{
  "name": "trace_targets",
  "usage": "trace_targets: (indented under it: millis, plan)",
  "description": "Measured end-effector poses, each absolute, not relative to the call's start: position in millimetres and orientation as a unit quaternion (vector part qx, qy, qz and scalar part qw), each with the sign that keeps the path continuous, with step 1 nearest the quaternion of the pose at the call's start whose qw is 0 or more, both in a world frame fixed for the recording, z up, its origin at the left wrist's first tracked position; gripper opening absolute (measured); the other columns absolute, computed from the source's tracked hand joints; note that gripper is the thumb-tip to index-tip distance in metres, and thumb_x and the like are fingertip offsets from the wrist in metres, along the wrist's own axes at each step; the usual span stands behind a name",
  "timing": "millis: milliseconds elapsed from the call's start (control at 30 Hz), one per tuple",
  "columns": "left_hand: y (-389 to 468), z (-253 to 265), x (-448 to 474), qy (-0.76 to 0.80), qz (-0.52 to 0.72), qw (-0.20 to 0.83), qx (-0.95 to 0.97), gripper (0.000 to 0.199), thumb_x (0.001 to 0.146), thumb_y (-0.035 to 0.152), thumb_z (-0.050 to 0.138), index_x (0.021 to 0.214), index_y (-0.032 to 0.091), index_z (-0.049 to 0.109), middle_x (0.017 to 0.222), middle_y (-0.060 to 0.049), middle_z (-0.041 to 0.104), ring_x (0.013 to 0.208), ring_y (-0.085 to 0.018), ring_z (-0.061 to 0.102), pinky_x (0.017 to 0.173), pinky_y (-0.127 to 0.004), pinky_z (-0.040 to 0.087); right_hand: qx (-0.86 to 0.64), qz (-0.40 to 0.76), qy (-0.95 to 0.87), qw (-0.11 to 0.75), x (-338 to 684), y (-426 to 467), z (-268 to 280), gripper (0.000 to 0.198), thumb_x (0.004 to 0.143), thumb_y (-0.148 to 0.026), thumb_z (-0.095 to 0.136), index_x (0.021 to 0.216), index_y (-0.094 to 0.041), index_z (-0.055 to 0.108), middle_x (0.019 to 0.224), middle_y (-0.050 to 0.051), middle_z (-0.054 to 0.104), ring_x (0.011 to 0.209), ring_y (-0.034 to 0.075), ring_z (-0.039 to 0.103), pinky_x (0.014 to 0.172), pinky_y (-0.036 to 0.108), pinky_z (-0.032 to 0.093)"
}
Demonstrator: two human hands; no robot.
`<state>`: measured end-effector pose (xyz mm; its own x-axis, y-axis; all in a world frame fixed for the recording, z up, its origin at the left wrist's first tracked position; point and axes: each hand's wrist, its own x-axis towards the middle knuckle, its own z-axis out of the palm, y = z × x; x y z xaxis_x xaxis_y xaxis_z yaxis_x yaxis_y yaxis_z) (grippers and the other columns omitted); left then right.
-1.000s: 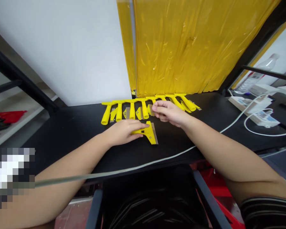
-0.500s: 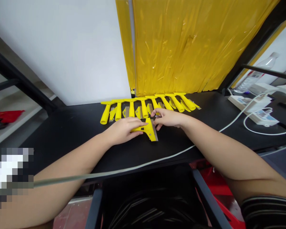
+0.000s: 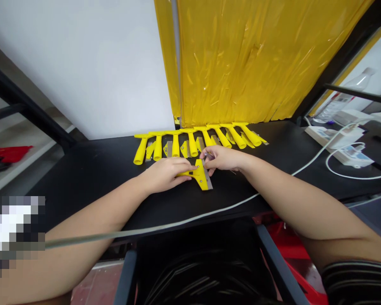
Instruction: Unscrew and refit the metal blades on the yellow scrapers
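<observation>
Clear bottle (image 3: 335, 103) at far right, red item (image 3: 11, 154) at left

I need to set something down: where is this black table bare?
Bare tabletop lies left, between the black frame and the yellow scraper row; another patch lies right, between that row and the white power strips. The middle is crowded: left hand, right hand, held scraper.

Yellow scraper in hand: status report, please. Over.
Left hand holds yellow scraper by the handle. Right hand at its blade, grip partly hidden. White cable nearer the body, apart from scraper.
</observation>
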<state>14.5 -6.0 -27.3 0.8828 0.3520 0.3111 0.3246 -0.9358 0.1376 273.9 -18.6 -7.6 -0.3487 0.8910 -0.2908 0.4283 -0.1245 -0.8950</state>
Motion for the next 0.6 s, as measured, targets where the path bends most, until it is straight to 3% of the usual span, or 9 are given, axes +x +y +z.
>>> trace_targets:
  millis: [167,367,600]
  plan:
    - [-4,-30,14,0.169,0.168,0.053,0.970,0.034,0.106,0.038,0.060,0.135,0.024,0.071,0.123,-0.009,0.075,0.108,-0.022,0.073,0.089,-0.033,0.060,-0.525,0.539,-0.625,0.209,273,-18,-9,0.027,0.084,0.005,0.065,0.100,-0.016,0.058,0.068,-0.007,0.064,0.051,0.011,0.069,0.049,0.017,0.044]
    - [-7,-26,15,0.171,0.171,0.059,0.969,0.034,0.105,0.037,0.061,0.134,0.023,0.072,0.123,-0.009,0.075,0.107,-0.022,0.073,0.089,-0.033,0.060,-0.535,0.516,-0.639,0.197,273,-18,-11,0.025,0.082,-0.001,0.069,0.098,-0.016,0.058,0.072,-0.003,0.065,0.056,0.012,0.072,0.040,0.016,0.029]
    - [-9,-17,11,0.193,0.186,0.059,0.962,0.034,0.105,0.038,0.061,0.134,0.023,0.072,0.122,-0.010,0.075,0.108,-0.022,0.073,0.092,-0.034,0.060,-0.546,0.484,-0.660,0.181,275,-17,-13,0.025,0.080,-0.003,0.074,0.096,-0.016,0.060,0.082,-0.001,0.068,0.060,0.013,0.074,0.050,0.018,0.043]
